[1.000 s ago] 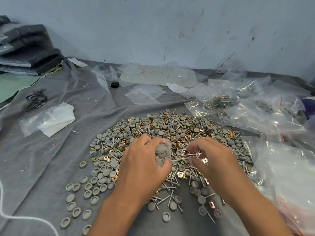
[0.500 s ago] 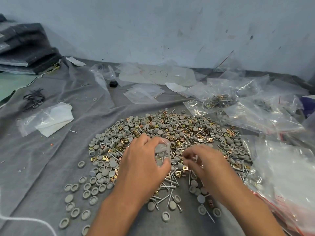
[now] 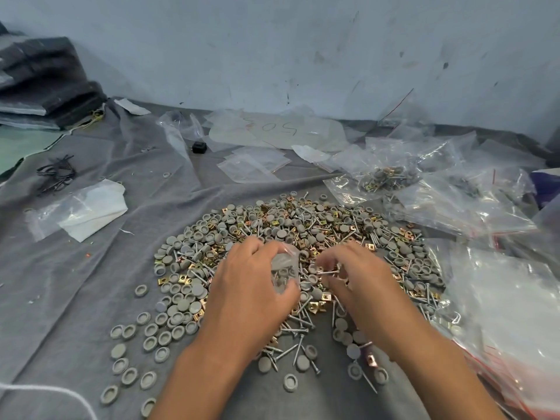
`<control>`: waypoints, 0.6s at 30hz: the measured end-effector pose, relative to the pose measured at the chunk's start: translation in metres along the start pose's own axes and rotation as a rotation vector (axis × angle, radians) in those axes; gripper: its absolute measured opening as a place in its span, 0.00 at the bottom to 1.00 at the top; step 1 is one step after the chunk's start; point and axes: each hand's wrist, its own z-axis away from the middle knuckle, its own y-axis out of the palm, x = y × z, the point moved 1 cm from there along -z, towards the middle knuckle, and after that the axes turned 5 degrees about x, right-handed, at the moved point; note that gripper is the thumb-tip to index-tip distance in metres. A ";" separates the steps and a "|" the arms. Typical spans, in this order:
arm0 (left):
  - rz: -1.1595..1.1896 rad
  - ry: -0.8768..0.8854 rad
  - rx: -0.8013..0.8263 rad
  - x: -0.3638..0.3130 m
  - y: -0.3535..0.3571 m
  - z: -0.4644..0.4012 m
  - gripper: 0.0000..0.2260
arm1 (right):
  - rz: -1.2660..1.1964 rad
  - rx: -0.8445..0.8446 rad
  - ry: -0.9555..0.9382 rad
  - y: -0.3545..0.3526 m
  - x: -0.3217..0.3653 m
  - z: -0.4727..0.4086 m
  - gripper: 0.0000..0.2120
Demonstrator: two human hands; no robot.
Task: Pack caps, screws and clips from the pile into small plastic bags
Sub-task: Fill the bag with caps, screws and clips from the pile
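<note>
Left hand [image 3: 248, 286] is curled round a small clear plastic bag [image 3: 285, 269], held upright just above the pile [image 3: 291, 256]; a few pieces seem to sit in it, exact count not readable. Right hand [image 3: 357, 277] is pinching a screw [image 3: 328, 272] between thumb and fingertips, just beside the bag mouth. Progress is judged early-to-middle: one filled bag [image 3: 385, 177] with caps, clips and screws is seen at upper right among crumpled clear bags [image 3: 472, 204], and more bags [image 3: 509, 313] are stacked at right, contents blurred. Most stock is left loose on the grey cloth [image 3: 75, 286]. Counts: two hands, one bag in hand, one screw pinched. Grey caps [image 3: 181, 306] number well over a hundred, uncountable exactly; roughly two dozen are scattered apart at lower left. Gold clips [image 3: 181, 278] run to several dozen, screws [image 3: 298, 348] likewise, tangled through the pile. Flat empty bags [image 3: 251, 165] lie beyond the pile, at least two, stack depth not tellable.
</note>
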 end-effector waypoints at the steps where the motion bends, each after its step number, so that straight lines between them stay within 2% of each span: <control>1: 0.000 -0.003 -0.001 0.000 0.000 0.000 0.14 | 0.067 0.107 0.054 0.004 -0.006 0.000 0.10; 2: -0.001 -0.005 0.001 0.000 0.000 0.000 0.14 | 0.118 0.185 0.084 0.009 -0.009 0.001 0.11; 4: -0.009 -0.008 0.009 0.000 0.001 0.000 0.16 | 0.175 0.234 0.090 0.018 -0.010 0.001 0.10; 7: -0.015 -0.007 0.009 0.000 0.002 0.001 0.16 | 0.228 0.200 0.071 0.019 -0.008 0.001 0.05; 12: -0.006 -0.010 0.010 0.001 0.002 0.000 0.16 | 0.081 0.090 0.116 0.018 -0.008 -0.003 0.05; 15: -0.004 -0.003 0.004 0.000 0.002 0.000 0.17 | 0.147 0.102 0.098 0.023 -0.005 -0.007 0.14; 18: -0.009 -0.006 0.004 0.001 0.002 0.001 0.18 | 0.269 0.119 0.082 0.028 -0.001 -0.008 0.15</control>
